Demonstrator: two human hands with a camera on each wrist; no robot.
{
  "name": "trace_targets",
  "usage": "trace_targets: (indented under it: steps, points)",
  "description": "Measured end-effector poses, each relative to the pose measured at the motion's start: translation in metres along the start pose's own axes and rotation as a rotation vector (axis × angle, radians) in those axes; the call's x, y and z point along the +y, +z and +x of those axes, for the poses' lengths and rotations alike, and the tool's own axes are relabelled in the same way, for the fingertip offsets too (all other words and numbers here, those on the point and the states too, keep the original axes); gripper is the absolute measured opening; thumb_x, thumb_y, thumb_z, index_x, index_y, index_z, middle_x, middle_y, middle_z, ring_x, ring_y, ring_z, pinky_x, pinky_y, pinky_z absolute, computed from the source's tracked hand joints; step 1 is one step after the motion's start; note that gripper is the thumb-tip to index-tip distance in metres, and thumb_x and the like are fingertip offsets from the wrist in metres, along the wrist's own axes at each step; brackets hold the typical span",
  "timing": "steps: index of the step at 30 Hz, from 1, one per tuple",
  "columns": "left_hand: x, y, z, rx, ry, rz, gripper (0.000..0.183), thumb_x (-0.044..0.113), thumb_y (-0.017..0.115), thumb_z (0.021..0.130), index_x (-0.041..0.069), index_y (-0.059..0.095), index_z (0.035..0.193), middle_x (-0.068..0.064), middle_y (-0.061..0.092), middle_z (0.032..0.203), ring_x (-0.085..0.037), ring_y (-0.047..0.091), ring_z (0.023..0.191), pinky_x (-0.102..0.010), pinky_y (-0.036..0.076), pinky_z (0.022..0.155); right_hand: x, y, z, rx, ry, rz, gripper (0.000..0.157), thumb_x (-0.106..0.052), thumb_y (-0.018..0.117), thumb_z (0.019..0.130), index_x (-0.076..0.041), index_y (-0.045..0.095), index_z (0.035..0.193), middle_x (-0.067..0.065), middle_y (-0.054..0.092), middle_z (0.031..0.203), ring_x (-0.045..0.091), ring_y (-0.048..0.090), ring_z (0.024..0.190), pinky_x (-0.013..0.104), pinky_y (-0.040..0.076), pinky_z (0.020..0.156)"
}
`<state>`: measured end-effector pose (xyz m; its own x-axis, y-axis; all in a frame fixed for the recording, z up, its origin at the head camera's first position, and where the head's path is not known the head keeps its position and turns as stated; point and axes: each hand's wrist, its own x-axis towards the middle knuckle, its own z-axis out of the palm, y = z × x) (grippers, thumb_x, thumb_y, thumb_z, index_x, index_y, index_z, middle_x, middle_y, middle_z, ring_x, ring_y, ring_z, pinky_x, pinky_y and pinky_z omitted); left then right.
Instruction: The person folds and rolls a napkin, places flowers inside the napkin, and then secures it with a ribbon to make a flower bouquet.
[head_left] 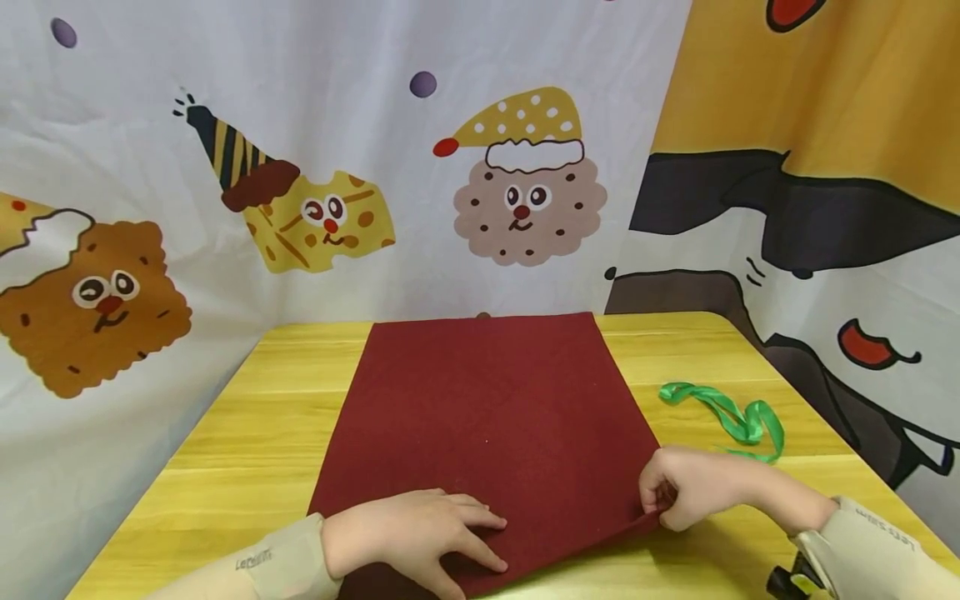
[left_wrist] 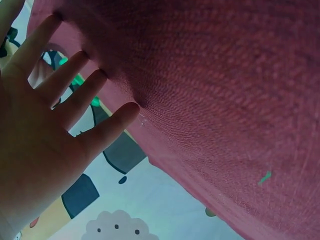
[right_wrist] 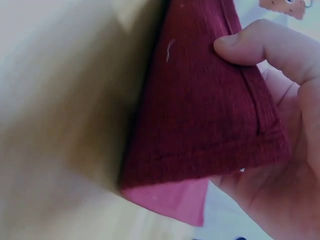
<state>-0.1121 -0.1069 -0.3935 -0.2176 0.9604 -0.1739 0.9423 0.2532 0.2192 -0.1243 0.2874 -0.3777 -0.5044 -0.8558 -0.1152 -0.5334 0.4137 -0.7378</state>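
Note:
A dark red cloth (head_left: 487,400) lies spread over the table, reaching from its back edge toward the front. My left hand (head_left: 412,533) rests on the cloth's near part with its fingers spread, and in the left wrist view its fingertips (left_wrist: 131,111) touch the fabric. At the near right corner, my right hand (head_left: 697,487) pinches the cloth and holds that corner a little off the table. The right wrist view shows the thumb (right_wrist: 232,47) on top of the hemmed corner (right_wrist: 215,115); the other fingers are partly hidden behind it.
A curled green ribbon (head_left: 742,425) lies on the wooden table (head_left: 255,425), right of the cloth. A curtain (head_left: 420,275) printed with cartoon figures hangs behind and along the sides of the table.

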Motion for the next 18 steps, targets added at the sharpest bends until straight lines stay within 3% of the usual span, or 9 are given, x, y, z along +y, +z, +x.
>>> trace_targets:
  steps: [9, 18]
  points:
    - [0.0, 0.0, 0.002, 0.013, -0.02, -0.04, 0.044, 0.053, 0.064, 0.089, 0.042, 0.06, 0.131, 0.009, 0.044, 0.145, -0.014, 0.041, 0.133, -0.043, 0.046, 0.093, -0.013, -0.035, -0.004, 0.091, 0.024, -0.141, 0.02, -0.003, 0.073, 0.075, -0.022, 0.068, 0.078, -0.02, 0.055, 0.072, -0.002, 0.05, 0.068, 0.023, 0.046, 0.058]
    - [0.002, 0.001, 0.004, 0.046, -0.01, -0.034, 0.041, 0.051, 0.066, 0.087, 0.033, 0.067, 0.125, 0.003, 0.051, 0.141, -0.018, 0.045, 0.131, -0.033, 0.041, 0.101, -0.018, -0.058, -0.002, 0.14, 0.035, -0.163, 0.017, -0.007, 0.075, 0.079, -0.022, 0.069, 0.079, -0.017, 0.058, 0.072, 0.002, 0.053, 0.069, 0.025, 0.048, 0.06]
